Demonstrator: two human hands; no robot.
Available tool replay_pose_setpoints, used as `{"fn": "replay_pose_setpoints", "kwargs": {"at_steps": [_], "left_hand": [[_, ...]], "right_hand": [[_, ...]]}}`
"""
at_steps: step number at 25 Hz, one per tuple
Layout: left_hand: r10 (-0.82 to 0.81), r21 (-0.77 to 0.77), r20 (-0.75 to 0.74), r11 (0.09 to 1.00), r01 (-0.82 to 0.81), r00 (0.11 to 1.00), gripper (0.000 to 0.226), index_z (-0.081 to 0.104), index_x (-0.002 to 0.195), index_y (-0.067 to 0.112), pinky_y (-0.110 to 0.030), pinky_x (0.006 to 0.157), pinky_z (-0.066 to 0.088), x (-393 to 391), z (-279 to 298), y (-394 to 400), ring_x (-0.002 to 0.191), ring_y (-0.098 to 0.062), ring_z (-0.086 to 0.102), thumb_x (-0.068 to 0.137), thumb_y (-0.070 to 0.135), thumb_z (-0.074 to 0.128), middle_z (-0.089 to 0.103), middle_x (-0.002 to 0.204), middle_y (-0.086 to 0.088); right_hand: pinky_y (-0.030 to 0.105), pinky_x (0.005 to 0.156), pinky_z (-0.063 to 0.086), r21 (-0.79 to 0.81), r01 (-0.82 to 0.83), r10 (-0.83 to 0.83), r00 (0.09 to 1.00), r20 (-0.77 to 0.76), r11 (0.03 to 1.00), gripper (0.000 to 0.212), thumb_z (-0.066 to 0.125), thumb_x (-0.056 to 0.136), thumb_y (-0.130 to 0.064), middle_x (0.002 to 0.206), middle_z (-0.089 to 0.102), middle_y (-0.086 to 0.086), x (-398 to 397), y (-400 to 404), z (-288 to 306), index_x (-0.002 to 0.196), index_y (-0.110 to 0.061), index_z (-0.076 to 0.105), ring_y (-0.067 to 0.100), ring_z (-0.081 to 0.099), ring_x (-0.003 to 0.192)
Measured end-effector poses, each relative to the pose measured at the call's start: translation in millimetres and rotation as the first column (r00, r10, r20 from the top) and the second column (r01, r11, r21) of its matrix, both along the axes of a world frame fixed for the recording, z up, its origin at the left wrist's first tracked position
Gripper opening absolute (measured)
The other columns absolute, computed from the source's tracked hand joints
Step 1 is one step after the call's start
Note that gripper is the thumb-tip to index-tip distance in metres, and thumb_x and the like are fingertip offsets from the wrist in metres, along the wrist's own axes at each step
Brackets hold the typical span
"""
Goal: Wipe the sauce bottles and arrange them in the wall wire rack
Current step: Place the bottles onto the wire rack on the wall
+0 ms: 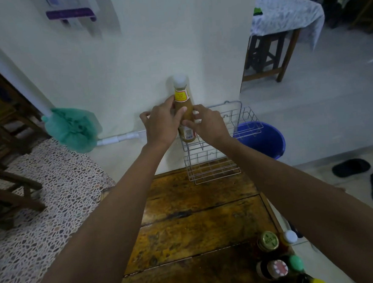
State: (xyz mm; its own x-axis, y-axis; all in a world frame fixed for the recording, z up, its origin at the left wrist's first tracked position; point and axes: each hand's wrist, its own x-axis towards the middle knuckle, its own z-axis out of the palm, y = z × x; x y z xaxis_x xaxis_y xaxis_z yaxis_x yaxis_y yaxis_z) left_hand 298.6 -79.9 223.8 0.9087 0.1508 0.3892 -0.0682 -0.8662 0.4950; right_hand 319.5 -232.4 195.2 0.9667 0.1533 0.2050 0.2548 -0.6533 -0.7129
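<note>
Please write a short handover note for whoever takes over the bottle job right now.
Left hand and right hand: both grip the yellow-labelled sauce bottle, upright at the left end of the wire rack's upper tier.
Done: this one bottle is nearly placed; the lower tier holds nothing.
Left: let go of it, then handle the capped bottles waiting at the wooden table's near right corner. No cloth is visible.

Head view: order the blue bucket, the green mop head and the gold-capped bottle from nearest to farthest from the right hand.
1. Blue bucket, just right of the right hand, behind the wire rack.
2. Green mop head, far left against the wall.
3. Gold-capped bottle, low on the wooden table.
</note>
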Motion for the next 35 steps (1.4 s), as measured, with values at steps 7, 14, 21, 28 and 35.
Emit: {"fn": "replay_pose_setpoints", "kwargs": {"at_steps": [7,14,21,28,35], "left_hand": [[-0.012,0.001,0.005,1.0,0.012,1.0,0.039,0.058,0.137,0.031,-0.038,0.09,0.024,-5.4,-5.2,-3.3,0.117,-0.024,0.063,0.103,0.049,0.053,0.074,0.119,0.005],[0.038,-0.055,0.023,0.998,-0.037,0.999,0.054,0.053,0.142,0.016,-0.05,0.106,0.035,-58.6,-4.6,-18.5,0.132,-0.032,0.051,0.099,0.048,0.06,0.056,0.139,-0.01],[-0.45,-0.287,-0.306,0.884,0.37,0.839,0.048,0.058,0.131,0.036,-0.051,0.11,0.045,-208.9,-87.4,-97.2,0.122,-0.01,0.057,0.093,0.064,0.061,0.056,0.125,0.015],[-0.531,-0.275,-0.557,0.844,0.461,0.639,0.064,0.056,0.142,0.032,-0.039,0.112,0.044,-244.0,-138.6,-146.7,0.132,-0.014,0.055,0.086,0.057,0.074,0.06,0.143,0.008],[-0.534,-0.37,-0.478,0.842,0.392,0.697,0.048,0.065,0.132,0.029,-0.01,0.083,0.048,-248.1,-142.0,-155.4,0.109,-0.004,0.067,0.087,0.039,0.081,0.072,0.119,0.015]], "right_hand": [[0.039,0.087,0.054,0.017,0.008,-0.008,1.0,-0.009,1.0,0.054,0.07,0.092,-0.043,0.121,0.073,0.009,-9.2,6.2,-4.1,0.136,-0.014,0.056,0.029,0.069,0.108],[0.04,0.098,0.052,-0.035,-0.042,0.038,0.993,-0.115,0.999,0.071,0.069,0.093,-0.045,0.139,0.061,0.014,-58.5,-36.9,18.9,0.15,-0.015,0.041,0.027,0.064,0.119],[0.02,0.1,0.047,-0.202,-0.276,0.22,0.941,-0.258,0.94,0.025,0.062,0.1,-0.017,0.11,0.073,0.006,-199.5,-149.4,2.3,0.124,-0.008,0.062,0.003,0.062,0.093],[0.034,0.086,0.057,-0.339,-0.313,0.18,0.911,-0.37,0.887,0.028,0.057,0.097,-0.023,0.114,0.072,0.002,-245.2,-194.7,-41.5,0.124,-0.022,0.065,0.018,0.068,0.098],[0.034,0.087,0.054,-0.362,-0.402,0.252,0.884,-0.394,0.841,0.032,0.068,0.09,-0.04,0.111,0.069,-0.006,-242.0,-193.6,-61.0,0.12,-0.028,0.064,0.015,0.064,0.098]]}}
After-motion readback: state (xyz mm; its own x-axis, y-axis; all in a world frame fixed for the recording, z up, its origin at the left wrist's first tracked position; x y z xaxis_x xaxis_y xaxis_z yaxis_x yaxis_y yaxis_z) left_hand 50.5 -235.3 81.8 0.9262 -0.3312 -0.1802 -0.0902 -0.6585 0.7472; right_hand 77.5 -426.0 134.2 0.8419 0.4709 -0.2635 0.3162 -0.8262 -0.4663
